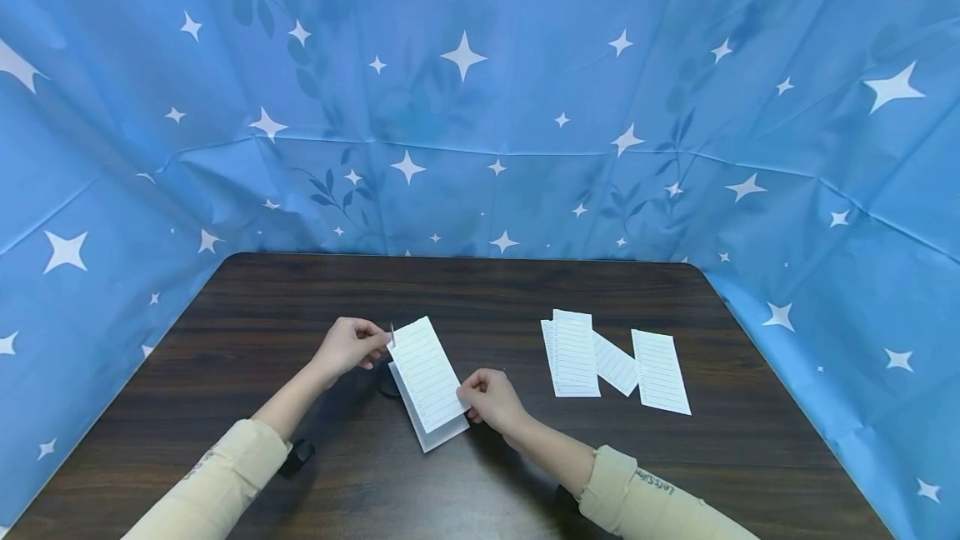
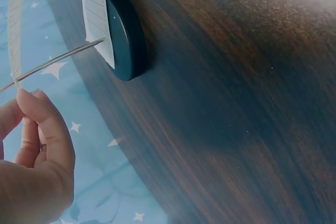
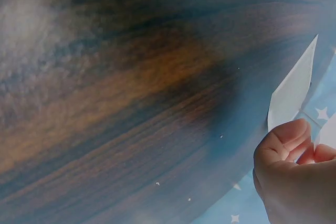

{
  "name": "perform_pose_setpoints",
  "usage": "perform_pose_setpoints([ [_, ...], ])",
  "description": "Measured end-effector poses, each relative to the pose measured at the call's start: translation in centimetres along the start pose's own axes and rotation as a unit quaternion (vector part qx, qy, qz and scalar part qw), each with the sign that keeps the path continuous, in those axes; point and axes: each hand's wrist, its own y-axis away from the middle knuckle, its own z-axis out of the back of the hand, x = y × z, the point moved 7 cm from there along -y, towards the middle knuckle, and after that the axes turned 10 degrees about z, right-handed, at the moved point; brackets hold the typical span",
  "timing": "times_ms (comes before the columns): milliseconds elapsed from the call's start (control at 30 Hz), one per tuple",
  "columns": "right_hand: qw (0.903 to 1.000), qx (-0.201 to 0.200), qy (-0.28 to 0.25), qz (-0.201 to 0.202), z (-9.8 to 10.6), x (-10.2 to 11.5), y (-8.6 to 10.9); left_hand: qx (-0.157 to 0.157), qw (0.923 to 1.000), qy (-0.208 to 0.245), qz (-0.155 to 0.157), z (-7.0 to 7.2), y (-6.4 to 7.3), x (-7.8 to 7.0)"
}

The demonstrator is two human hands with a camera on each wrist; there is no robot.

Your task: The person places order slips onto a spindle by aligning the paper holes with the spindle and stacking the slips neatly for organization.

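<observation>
A lined paper slip (image 1: pixel 426 373) is held up between both hands, tilted. My left hand (image 1: pixel 351 346) pinches its upper left corner, close beside a thin metal spike (image 2: pixel 63 57). In the left wrist view the spike passes through that corner. My right hand (image 1: pixel 491 398) pinches the slip's lower right edge between thumb and fingers. Beneath it, a second lined slip (image 1: pixel 422 423) lies on the spike's round black base (image 2: pixel 126 35), with the rod rising through it. The held slip hides much of this lower slip in the head view.
To the right on the dark wooden table (image 1: pixel 480 290) lie several loose lined slips (image 1: pixel 576 357), some overlapping, with one slip (image 1: pixel 662 372) at the far right. A blue star-patterned cloth (image 1: pixel 480 107) hangs behind the table. Small white specks (image 3: pixel 157 183) dot the tabletop.
</observation>
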Motion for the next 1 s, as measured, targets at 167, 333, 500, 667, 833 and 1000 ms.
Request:
perform_pose_setpoints([
  [167,0.9996,0.007,0.024,0.016,0.0,-0.1,-0.1,-0.007,0.9989,-0.043,-0.019,0.0,0.0,0.1],
  [333,0.999,0.014,0.037,0.019,-0.1,-0.3,-0.1,-0.016,0.9949,-0.092,-0.038,-0.1,-0.1,0.3],
  [500,0.9981,0.032,0.042,0.032,-0.4,-0.4,0.0,-0.015,0.9924,-0.112,-0.049,-0.4,-0.3,0.5],
  [667,0.9963,0.051,0.053,0.045,-0.5,-0.4,-0.2,-0.017,0.9906,-0.128,-0.045,-0.7,-0.6,0.8],
  [833,0.9943,0.052,0.081,0.046,-0.3,-0.8,-0.5,-0.015,0.9893,-0.14,-0.039,-1.1,-0.7,1.2],
  [1000,0.9923,0.056,0.1,0.046,-0.3,-1.3,-0.8,-0.018,0.9876,-0.151,-0.039,-1.4,-0.8,1.5],
])
